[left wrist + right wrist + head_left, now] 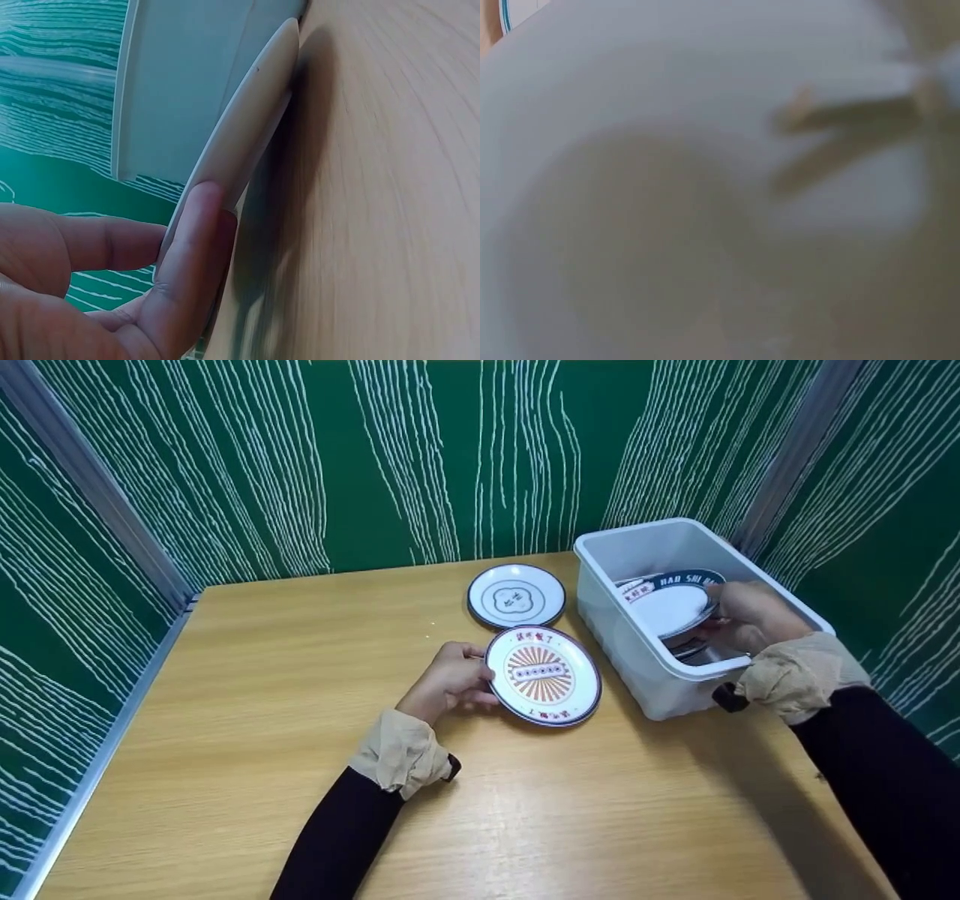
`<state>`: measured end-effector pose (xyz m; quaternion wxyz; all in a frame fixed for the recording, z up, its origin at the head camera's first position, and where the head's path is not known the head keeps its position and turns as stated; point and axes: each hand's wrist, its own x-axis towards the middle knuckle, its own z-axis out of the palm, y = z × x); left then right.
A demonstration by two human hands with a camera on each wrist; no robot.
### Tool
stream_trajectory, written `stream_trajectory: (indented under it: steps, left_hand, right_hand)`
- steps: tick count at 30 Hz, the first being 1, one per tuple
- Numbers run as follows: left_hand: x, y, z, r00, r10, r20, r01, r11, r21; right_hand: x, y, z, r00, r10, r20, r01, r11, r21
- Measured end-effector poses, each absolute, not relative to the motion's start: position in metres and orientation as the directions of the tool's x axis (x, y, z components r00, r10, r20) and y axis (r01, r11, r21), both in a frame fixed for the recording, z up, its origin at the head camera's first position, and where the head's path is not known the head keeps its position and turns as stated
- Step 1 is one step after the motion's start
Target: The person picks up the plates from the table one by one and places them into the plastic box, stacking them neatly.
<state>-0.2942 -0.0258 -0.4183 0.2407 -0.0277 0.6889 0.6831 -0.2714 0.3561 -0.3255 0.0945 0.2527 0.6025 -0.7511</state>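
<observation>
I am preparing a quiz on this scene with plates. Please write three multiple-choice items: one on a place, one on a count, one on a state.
1. Where is the white bin?
A. right side of the table
B. left side
C. on the floor

2. How many plates lie on the table outside the bin?
A. one
B. two
C. four

3. What does the left hand do?
A. hangs idle
B. presses the wall
C. holds the sunburst plate by its rim

Answers:
1 A, it stands by the right hand.
2 B, the sunburst plate and the clover plate.
3 C, fingers meet its edge.
</observation>
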Motion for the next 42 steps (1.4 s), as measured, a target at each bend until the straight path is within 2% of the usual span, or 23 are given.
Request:
stream_trajectory:
  steps: [4,7,12,19,32,38,42]
  left_hand:
    - [-0.294,-0.026,-0.416,-0.885,0.295,-0.36,-0.36,0.056,0.931]
    - [-0.293,-0.026,-0.414,-0.887,0.296,-0.355,-0.357,0.048,0.933]
    - [-0.292,-0.025,-0.41,-0.885,0.29,-0.364,-0.368,0.041,0.929]
    - [-0.287,-0.026,-0.4,-0.888,0.285,-0.36,-0.361,0.051,0.931]
    - [-0.286,-0.037,-0.381,-0.914,0.22,-0.341,-0.324,0.109,0.94]
    - [-0.286,-0.042,-0.375,-0.928,0.194,-0.317,-0.313,0.054,0.948]
    - [-0.283,-0.044,-0.37,-0.939,0.18,-0.293,-0.302,-0.02,0.953]
  right_hand:
    - [-0.272,0.357,-0.323,-0.825,0.125,-0.55,0.491,-0.323,-0.809]
    - [-0.271,0.357,-0.323,-0.828,0.141,-0.543,0.494,-0.274,-0.825]
    - [-0.27,0.356,-0.326,-0.838,0.224,-0.497,0.49,-0.091,-0.867]
    - [-0.271,0.35,-0.334,-0.88,0.314,-0.355,0.424,0.185,-0.887]
    - [-0.268,0.345,-0.331,-0.905,0.302,-0.3,0.382,0.261,-0.887]
    - [-0.267,0.34,-0.332,-0.918,0.337,-0.208,0.312,0.291,-0.904]
    - [-0.267,0.337,-0.332,-0.932,0.329,-0.15,0.273,0.368,-0.889]
